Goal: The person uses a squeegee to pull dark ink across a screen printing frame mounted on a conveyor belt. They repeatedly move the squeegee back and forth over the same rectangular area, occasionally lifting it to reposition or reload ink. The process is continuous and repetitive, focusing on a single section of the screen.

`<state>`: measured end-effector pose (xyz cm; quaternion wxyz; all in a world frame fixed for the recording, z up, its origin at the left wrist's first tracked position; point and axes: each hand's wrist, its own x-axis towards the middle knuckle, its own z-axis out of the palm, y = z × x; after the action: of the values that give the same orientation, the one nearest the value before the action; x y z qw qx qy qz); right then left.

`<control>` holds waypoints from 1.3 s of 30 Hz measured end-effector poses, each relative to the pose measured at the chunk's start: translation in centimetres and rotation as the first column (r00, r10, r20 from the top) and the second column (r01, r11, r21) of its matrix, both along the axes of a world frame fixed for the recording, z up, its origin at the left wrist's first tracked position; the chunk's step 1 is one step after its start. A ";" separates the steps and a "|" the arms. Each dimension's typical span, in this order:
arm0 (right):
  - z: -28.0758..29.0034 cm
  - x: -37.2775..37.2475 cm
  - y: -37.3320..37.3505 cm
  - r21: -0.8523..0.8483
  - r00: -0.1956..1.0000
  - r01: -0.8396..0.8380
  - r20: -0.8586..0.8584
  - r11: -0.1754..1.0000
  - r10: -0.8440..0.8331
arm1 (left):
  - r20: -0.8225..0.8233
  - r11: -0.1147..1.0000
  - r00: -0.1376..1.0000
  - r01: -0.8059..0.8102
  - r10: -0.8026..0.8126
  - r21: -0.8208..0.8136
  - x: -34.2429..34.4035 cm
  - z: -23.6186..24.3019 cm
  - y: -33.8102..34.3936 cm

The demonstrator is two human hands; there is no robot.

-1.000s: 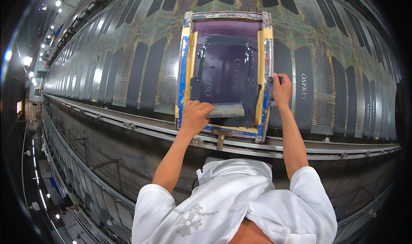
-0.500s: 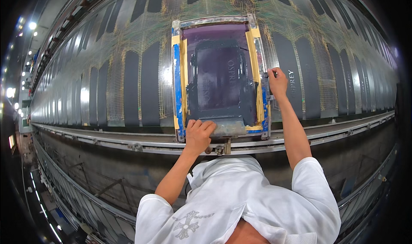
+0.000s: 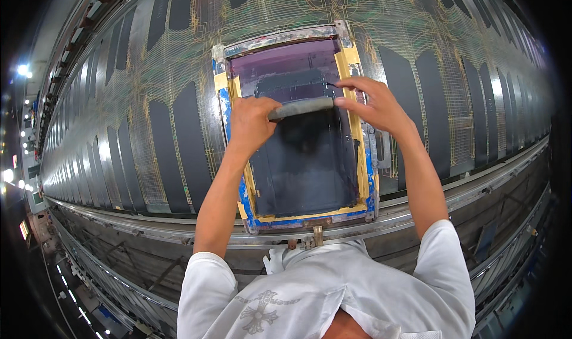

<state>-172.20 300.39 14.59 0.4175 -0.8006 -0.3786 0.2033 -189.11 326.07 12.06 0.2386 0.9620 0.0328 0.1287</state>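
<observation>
In front of me lies a screen-printing frame (image 3: 280,39), its edges covered with yellow and blue tape and its purple mesh partly coated in dark ink (image 3: 304,172). A grey squeegee (image 3: 307,106) lies crosswise over the mesh, above the middle. My left hand (image 3: 253,121) is closed round the squeegee's left end. At the right end is my right hand (image 3: 372,103), thumb and forefinger apart, the thumb tip at or touching the squeegee; its other fingers are partly hidden.
Dark fabric pieces (image 3: 168,154) lie in rows on a long metal table (image 3: 205,160) crossed by yellow and green lines. A metal rail (image 3: 411,217) runs along the near edge. A metal handle (image 3: 384,151) sits at the screen frame's right side.
The squeegee has gone from the near end up the mesh with my left hand. My right hand has left the frame's right side and come to the squeegee's right end. Dark ink now covers the near mesh.
</observation>
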 end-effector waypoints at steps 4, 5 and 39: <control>-0.9 1.0 5.7 -0.257 0.942 -0.187 0.228 0.948 0.247 | -0.091 1.000 0.996 -0.013 0.011 -0.013 2.5 -0.5 1.2; -1.6 1.2 6.7 -0.377 0.923 -0.191 0.246 0.906 0.297 | -0.088 1.000 0.996 -0.021 0.021 0.003 2.9 -0.7 1.4; -4.7 4.2 9.7 -0.390 0.928 -0.199 0.218 0.899 0.301 | -0.137 0.993 0.990 -0.012 0.029 0.117 5.2 -1.3 3.4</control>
<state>-168.05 310.05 9.87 0.1771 -0.8280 -0.4891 0.2096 -183.94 329.47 10.75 0.1784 0.9804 0.0517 0.0656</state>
